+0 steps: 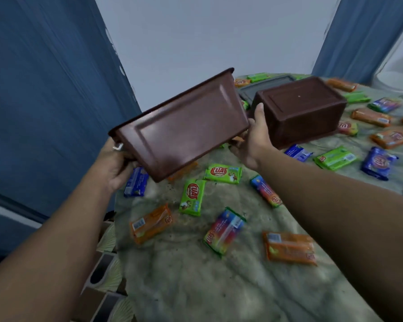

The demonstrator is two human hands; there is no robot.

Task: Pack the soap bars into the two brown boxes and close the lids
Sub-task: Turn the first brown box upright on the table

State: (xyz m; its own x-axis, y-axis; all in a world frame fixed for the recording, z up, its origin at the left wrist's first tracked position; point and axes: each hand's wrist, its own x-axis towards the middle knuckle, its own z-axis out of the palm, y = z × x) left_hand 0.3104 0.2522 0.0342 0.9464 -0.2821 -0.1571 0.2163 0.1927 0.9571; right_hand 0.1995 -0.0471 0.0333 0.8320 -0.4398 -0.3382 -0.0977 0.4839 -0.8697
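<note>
Near soap bars: an orange soap bar (290, 248) lies at the near right of the bench (184, 275), a rainbow soap bar (224, 230) just left of it, and another orange bar (151, 223) further left, all flat on the mottled green cloth.
Middle soap bars: two green bars (192, 197) lie close together under the lifted box; a blue bar (136, 182) sits at the bench's left edge.
Left hand (115, 165): fingers curled round the left end of the lifted brown box (182, 129), holding it.
Right hand (254, 138): grips the right end of the same box, thumb up along its side.
Lifted brown box: held in the air above the bench, tilted, its underside facing the camera; the inside is hidden.
Second brown box (300, 108): rests upside down on the bench, just right of the right hand.
Grey lid (265, 86): flat on the bench behind the boxes.
Far soap bars: orange, green and blue bars (378, 165) scattered on the right side.
Backdrop: blue curtain (44, 89) on the left, pale wall behind.
</note>
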